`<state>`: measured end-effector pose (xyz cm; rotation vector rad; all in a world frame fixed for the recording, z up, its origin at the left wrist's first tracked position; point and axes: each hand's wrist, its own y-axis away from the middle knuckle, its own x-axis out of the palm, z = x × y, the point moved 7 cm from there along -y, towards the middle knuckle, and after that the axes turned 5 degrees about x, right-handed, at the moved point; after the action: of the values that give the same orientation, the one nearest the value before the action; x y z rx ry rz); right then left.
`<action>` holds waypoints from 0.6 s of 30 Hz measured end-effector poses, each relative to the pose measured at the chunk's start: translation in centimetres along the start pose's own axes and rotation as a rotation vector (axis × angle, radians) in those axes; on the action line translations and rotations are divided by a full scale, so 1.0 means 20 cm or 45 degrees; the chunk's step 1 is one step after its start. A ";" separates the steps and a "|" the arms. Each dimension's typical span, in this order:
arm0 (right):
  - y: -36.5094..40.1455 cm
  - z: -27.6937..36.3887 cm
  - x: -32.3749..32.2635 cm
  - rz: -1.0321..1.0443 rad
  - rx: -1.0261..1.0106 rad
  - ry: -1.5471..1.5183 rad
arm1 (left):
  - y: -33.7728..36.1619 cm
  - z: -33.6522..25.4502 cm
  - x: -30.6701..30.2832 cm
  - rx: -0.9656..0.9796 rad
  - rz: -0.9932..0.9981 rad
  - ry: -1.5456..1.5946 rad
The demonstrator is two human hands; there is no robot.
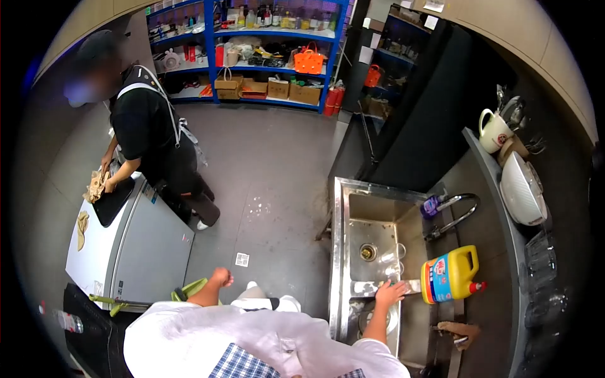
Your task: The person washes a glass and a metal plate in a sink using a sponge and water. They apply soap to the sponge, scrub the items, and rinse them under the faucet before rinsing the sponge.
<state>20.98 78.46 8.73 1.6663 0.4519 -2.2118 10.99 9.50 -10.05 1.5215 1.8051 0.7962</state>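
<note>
My right hand (pixel 391 293) is open, fingers spread, over the divider between the two basins of the steel sink (pixel 339 252). Just to its right stands a yellow detergent jug (pixel 449 275) with a blue label and a red cap, lying over toward the wall side. Down at my left side, my left hand (pixel 220 278) hangs above the floor with its fingers curled in and nothing showing in them. Nearest to it is a green chair-like frame (pixel 188 290), partly hidden by my sleeve.
Behind the sink are a curved tap (pixel 463 200) and a purple bottle (pixel 431 206). A shelf (pixel 498 189) carries a mug (pixel 493 132), bowls and glasses. At left a person (pixel 148 120) handles brown paper over a white freezer (pixel 154 246). Blue shelving (pixel 211 50) stands at the back.
</note>
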 end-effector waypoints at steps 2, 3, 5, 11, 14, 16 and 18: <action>-0.06 0.01 -0.04 -0.105 0.005 -0.036 | 0.02 0.02 -0.02 -0.025 -0.019 -0.065; -0.07 0.00 -0.02 -0.140 -0.011 -0.053 | 0.02 0.03 -0.01 -0.038 -0.036 -0.083; -0.06 0.01 0.05 -0.129 -0.023 0.033 | 0.01 0.05 -0.03 -0.062 -0.052 -0.091; -0.06 0.02 -0.02 0.122 0.111 0.086 | 0.01 0.20 -0.11 -0.130 -0.125 -0.039; -0.03 0.03 -0.02 0.096 0.076 0.063 | 0.02 0.20 -0.18 -0.128 -0.125 0.037; -0.05 0.02 -0.06 0.141 0.081 0.039 | 0.02 0.20 -0.19 -0.119 -0.159 -0.042; -0.07 0.04 -0.12 0.082 0.028 0.087 | 0.02 0.20 -0.16 -0.153 -0.146 -0.133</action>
<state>20.30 79.51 11.37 1.7472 0.3874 -2.1268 14.76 6.64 -11.98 1.3456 1.7195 0.7425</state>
